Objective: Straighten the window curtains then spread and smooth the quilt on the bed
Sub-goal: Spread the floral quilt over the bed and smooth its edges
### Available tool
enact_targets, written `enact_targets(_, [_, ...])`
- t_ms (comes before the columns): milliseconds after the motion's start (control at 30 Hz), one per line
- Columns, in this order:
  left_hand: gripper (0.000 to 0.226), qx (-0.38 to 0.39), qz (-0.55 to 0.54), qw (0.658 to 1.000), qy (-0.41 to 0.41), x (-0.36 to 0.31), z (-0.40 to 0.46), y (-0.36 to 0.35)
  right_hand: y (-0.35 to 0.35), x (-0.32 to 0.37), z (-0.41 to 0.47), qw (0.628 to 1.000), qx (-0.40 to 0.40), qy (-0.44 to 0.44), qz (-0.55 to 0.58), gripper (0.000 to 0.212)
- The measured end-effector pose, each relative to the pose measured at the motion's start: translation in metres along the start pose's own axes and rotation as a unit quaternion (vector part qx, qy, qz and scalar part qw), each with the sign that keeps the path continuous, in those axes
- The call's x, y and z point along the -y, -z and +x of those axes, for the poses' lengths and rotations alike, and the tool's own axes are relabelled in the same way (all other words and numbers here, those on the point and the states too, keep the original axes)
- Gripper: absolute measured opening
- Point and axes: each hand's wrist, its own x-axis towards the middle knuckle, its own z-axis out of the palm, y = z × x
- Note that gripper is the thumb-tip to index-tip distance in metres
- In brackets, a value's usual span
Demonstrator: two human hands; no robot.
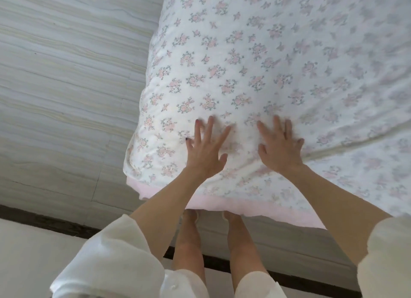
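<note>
The floral quilt (255,60) covers the bed, its pink edge (222,205) hanging at the near side. Pale wood-grain floor (66,75) lies left. The 2 hands, left hand (205,151) and right hand (279,148), press flat, fingers spread, gripping nothing. No writing shows.

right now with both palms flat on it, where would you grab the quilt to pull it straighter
Probably the near-left corner of the quilt, coming from the floor side. There the floral top ends in a rounded fold over the pink underside, hanging free past the bed edge, so fingers can slip under it. The left hand is nearest; the right hand could pinch the near hem.
</note>
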Motion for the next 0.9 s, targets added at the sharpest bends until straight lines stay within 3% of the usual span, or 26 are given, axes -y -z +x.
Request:
enact_targets(133, [0.066, 0.131, 0.022, 0.991, 0.022, -0.040, -0.017, -0.020, -0.028, -0.026, -0.047, 0.996, 0.064, 0.060, -0.005, 0.059])
enact_targets(267, [0.048, 0.219, 0.059, 0.971, 0.077, -0.060, -0.020, -0.001, -0.026, -0.048, -0.082, 0.983, 0.124, 0.104, 0.084, 0.043])
enact_targets(333, [0.039, 0.179, 0.087, 0.975, 0.097, -0.082, -0.002, 0.016, -0.010, -0.067, -0.080, 0.984, 0.075, 0.097, 0.127, 0.035])
enact_targets(400, [0.036, 0.078, 0.077, 0.991, 0.080, -0.108, 0.021, 0.027, 0.005, -0.089, -0.071, 0.988, -0.020, 0.080, 0.131, 0.032])
enact_targets(467, [0.038, -0.003, 0.044, 0.999, 0.016, -0.138, 0.045, 0.030, 0.021, -0.117, -0.057, 0.981, -0.118, 0.051, 0.145, 0.029])
enact_targets(533, [0.051, -0.015, 0.033, 0.998, -0.056, -0.169, 0.064, 0.028, 0.032, -0.148, -0.044, 0.971, -0.182, 0.022, 0.153, 0.029])
enact_targets(567, [0.058, 0.001, 0.041, 0.996, -0.082, -0.183, 0.071, 0.024, 0.034, -0.164, -0.038, 0.975, -0.175, -0.002, 0.137, 0.033])
enact_targets(633, [0.069, 0.074, 0.073, 0.988, -0.110, -0.203, 0.083, 0.012, 0.027, -0.191, -0.036, 0.990, -0.082, -0.053, 0.103, 0.047])
enact_targets(700, [0.075, 0.179, 0.117, 0.971, -0.108, -0.212, 0.082, -0.004, 0.008, -0.206, -0.048, 0.993, 0.021, -0.059, 0.101, 0.055])
enact_targets(767, [0.080, 0.240, 0.163, 0.951, -0.107, -0.215, 0.073, -0.018, -0.015, -0.209, -0.074, 0.988, 0.059, -0.061, 0.132, 0.059])
enact_targets(833, [0.077, 0.229, 0.168, 0.953, -0.107, -0.216, 0.065, -0.023, -0.032, -0.205, -0.102, 0.979, 0.067, -0.085, 0.171, 0.057])
enact_targets(900, [0.066, 0.169, 0.151, 0.968, -0.105, -0.217, 0.060, -0.021, -0.042, -0.202, -0.122, 0.973, 0.083, -0.105, 0.188, 0.052])
